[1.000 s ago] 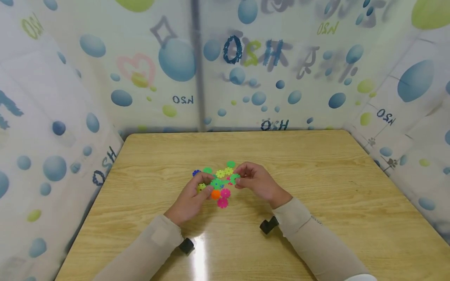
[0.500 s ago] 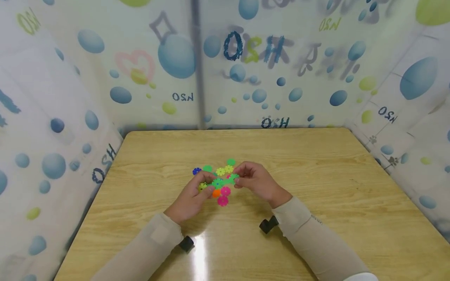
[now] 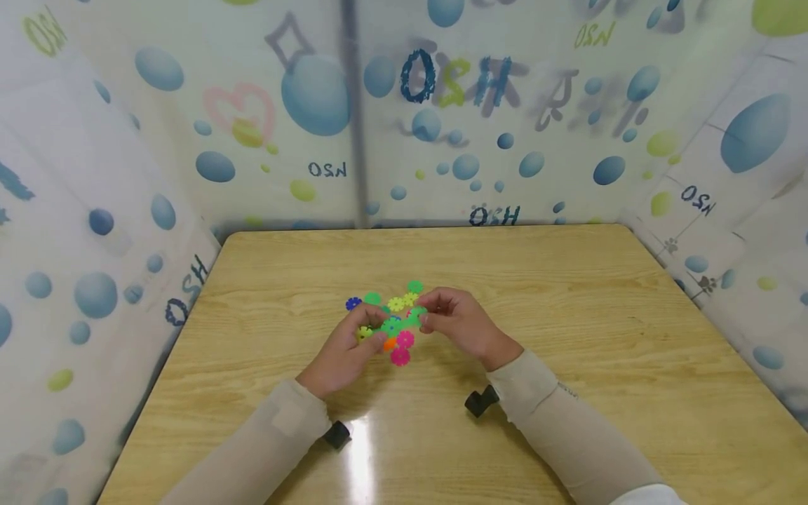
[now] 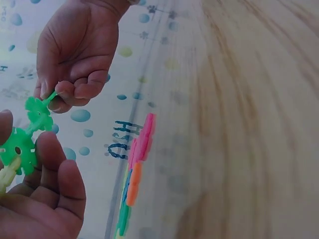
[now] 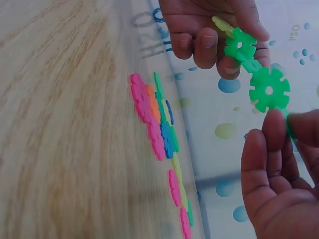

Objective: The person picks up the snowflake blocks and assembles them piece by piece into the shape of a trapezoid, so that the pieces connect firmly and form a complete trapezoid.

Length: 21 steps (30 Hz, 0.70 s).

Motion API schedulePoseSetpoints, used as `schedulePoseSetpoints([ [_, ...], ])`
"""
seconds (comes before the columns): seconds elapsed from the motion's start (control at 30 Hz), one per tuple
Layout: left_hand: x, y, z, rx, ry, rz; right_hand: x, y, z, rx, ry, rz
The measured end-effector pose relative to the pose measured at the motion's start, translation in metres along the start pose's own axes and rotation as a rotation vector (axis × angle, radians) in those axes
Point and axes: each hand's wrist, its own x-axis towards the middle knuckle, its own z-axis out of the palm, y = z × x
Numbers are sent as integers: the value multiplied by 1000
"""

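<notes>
Green chain [image 5: 260,89] is raised off the counter [image 3: 568,315], strung between your two hands. At the left, a blue disc [image 3: 354,304] lies on the counter just beyond your left hand [image 3: 341,351]; that hand's thumb and fingers pinch one green end, with a yellow disc [image 4: 7,175] against it. Next come the notched green discs, then your right hand [image 3: 467,326], thumb and fingertip pinching the other end, a disc seen edge-on.

Expect it to handle as light, stiff, rather smooth plastic; the slotted joints are likely its weak points, so take hold on the flat faces close to a joint and avoid twisting.

Pink discs [image 3: 400,357] and an orange disc [image 3: 390,344] lie low beneath the work, where a dipping finger could nudge them. The far edge meets the wall [image 3: 404,200] beyond the discs; the widest open room is to your right.
</notes>
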Motion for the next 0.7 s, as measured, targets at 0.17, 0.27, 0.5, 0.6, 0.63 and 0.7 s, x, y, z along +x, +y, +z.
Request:
schedulePoseSetpoints([
  [0.17,1,0,-1,30,21,-40,-1,-2,4,0,6,3],
  [0.27,1,2,-2,9,18,-61,-1,-1,5,17,16,-15],
  [0.5,2,3,-1,-7,0,-66,0,0,8,69,29,-37],
  [0.6,1,3,-1,-2,-21,-67,1,1,9,73,27,-27],
  [0.63,1,3,-1,0,-30,-71,1,1,9,72,27,-25],
  [0.7,0,3,-1,-13,-50,-78,0,0,10,68,24,-26],
])
